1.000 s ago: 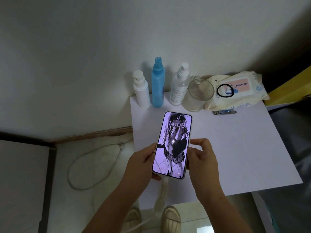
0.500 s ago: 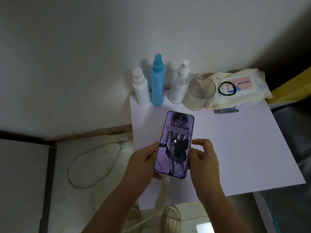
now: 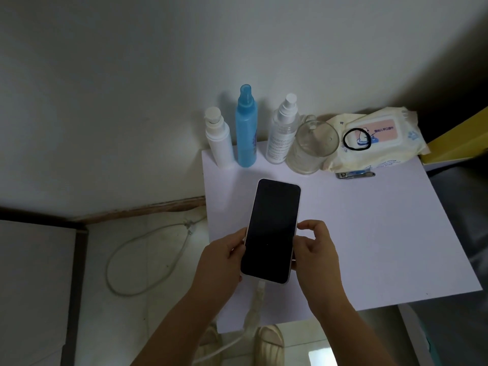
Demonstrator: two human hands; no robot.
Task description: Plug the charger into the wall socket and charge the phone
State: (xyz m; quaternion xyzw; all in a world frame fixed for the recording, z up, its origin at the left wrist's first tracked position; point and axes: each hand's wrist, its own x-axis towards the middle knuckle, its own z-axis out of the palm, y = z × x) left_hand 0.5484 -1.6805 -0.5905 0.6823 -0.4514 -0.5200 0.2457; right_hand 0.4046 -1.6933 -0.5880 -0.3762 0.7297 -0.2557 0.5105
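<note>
The phone (image 3: 270, 231) has a white edge and a dark, blank screen. It is held face up, just above the white table (image 3: 369, 233). My left hand (image 3: 221, 262) grips its lower left side. My right hand (image 3: 315, 254) grips its right edge, thumb and forefinger near the side. A white charging cable (image 3: 254, 307) is plugged into the phone's bottom end and hangs down past the table's front edge toward the floor. No wall socket or charger brick is in view.
Along the wall stand a white pump bottle (image 3: 217, 137), a blue spray bottle (image 3: 247, 126), a clear spray bottle (image 3: 282, 129) and a glass jar (image 3: 311, 143). A wipes pack (image 3: 375, 140) carries a black hair tie; nail clippers (image 3: 355, 174) lie beside it. A cord (image 3: 148, 249) loops on the floor.
The phone's screen, lit with a wallpaper and a charging sign before, has gone dark. The phone and both hands have barely shifted.
</note>
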